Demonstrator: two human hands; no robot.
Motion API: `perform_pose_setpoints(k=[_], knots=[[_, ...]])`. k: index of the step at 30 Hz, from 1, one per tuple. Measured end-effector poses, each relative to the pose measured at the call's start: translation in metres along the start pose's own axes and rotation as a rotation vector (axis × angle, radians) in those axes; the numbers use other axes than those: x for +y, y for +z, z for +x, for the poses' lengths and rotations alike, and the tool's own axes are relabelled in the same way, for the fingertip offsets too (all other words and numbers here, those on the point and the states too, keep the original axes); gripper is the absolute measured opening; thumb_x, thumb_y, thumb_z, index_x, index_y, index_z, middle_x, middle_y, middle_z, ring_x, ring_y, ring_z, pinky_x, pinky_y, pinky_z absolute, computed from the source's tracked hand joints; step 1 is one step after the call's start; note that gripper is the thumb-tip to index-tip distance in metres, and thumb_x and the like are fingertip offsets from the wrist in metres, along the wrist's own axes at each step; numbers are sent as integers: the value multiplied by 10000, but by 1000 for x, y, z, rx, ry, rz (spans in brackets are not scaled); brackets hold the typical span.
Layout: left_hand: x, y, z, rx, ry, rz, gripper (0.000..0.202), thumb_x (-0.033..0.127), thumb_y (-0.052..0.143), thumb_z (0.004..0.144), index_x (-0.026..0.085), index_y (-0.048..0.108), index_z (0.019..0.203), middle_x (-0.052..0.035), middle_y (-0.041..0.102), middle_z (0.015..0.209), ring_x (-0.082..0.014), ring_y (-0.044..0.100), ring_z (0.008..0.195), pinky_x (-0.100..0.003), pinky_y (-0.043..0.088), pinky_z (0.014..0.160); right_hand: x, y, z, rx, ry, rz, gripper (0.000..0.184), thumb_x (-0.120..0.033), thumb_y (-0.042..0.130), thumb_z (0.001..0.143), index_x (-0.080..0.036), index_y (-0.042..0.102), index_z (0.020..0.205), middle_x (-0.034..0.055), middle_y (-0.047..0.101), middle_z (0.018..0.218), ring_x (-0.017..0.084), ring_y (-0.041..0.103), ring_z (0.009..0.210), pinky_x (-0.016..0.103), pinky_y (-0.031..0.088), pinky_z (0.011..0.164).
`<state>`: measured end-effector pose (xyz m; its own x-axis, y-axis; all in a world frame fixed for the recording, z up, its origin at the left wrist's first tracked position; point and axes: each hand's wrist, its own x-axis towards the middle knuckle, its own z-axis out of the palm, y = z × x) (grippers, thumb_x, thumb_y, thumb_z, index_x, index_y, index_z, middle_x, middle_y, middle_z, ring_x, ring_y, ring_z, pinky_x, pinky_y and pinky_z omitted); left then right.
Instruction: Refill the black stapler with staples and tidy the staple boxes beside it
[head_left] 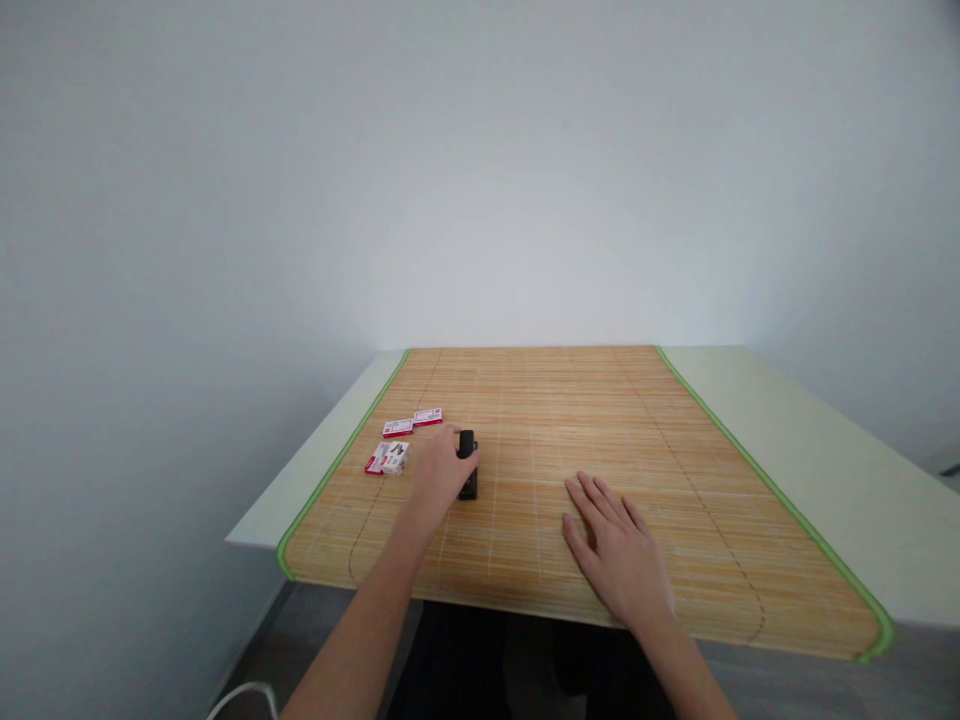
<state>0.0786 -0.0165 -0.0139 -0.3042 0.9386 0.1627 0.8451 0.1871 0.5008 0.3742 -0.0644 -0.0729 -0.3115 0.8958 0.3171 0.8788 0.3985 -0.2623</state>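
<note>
The main risk is coming from the left hand (437, 465), whose thumb is lying across a narrow, oblong, black device (469, 488), perhaps a stapler, while its other fingers are mostly hiding behind the hand; if that hold is being kept to one side only, the device could be twisting or slipping under uneven pressure; a careless sweep towards nine o'clock could also be knocking the small white box with a dark printed picture (395, 459) and the flat red-and-white box (376, 459) touching it; a harder push towards ten o'clock could be scattering the two thin white boxes with red edges, one nearer (398, 428) and one farther (428, 417); the tan slatted mat with green edging (540, 400) could be shifting if the hands are pressing unevenly.

The device is sitting at about nine o'clock from the mat's centre, its long side running roughly from twelve to six; it is looking dark and plain, with an upper part and a lower part showing around the thumb; whether it is touching the mat throughout, I cannot tell; the left hand is curling partly closed around it; the right hand (616, 548), at four o'clock from it, is lying palm down, fingers extended and slightly spread, holding nothing visible.
</note>
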Motion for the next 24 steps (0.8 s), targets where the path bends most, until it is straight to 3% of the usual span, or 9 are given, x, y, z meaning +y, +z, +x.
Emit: perform_pose_setpoints(k=[3,6,10,12,14,18,20,24], knots=[[28,20,-17,-13,27,-142,408,370,724,862,210,622,1223,-100,737,1066,-232,684,963,-315,477,816,0,0,1,2,0,2,556,-437,390,1031,-318,397,1575,19,405,1614,266,337,1512,543,265,1218],[50,35,-29,-62,-41,-324,405,391,726,868,223,590,1211,-88,720,1038,-223,702,900,-325,514,790,-2,-2,1,6,0,5,551,-431,390,1034,-322,397,1574,21,410,1612,264,344,1509,540,266,1220],[64,45,-52,-317,-305,-797,506,457,631,943,246,428,1356,-104,691,1115,-178,723,704,-329,578,668,-2,-4,1,14,1,4,545,-410,392,1035,-308,406,1570,24,404,1615,259,341,1511,526,259,1226],[63,46,-67,-408,-350,-935,515,430,600,965,256,371,1392,-109,676,1159,-163,723,671,-330,591,646,-1,-4,1,15,3,6,540,-374,371,1040,-280,411,1569,30,416,1608,248,336,1514,514,254,1232],[56,43,-80,-360,-251,-830,442,379,610,957,244,440,1342,-96,671,1154,-163,723,736,-338,591,715,-1,-3,1,16,4,15,536,-335,354,1038,-250,422,1563,37,434,1597,237,335,1515,504,247,1239],[33,33,-82,-81,119,-311,397,291,718,862,228,599,1235,-81,651,1166,-241,631,1114,-407,474,1022,-1,-3,0,37,26,55,559,-311,391,1006,-236,420,1560,44,455,1584,236,354,1506,501,242,1247],[24,30,-72,-90,254,-190,457,309,781,806,236,638,1235,-79,632,1202,-265,572,1189,-412,431,1055,0,-3,0,51,39,86,577,-316,415,994,-248,403,1567,39,464,1579,237,363,1501,504,253,1243],[18,36,-45,-200,366,-159,360,400,811,789,235,719,1095,-58,650,1089,-253,587,1083,-367,448,952,10,1,4,47,43,191,548,-350,450,995,-287,442,1539,21,493,1560,237,403,1478,497,291,1232]])
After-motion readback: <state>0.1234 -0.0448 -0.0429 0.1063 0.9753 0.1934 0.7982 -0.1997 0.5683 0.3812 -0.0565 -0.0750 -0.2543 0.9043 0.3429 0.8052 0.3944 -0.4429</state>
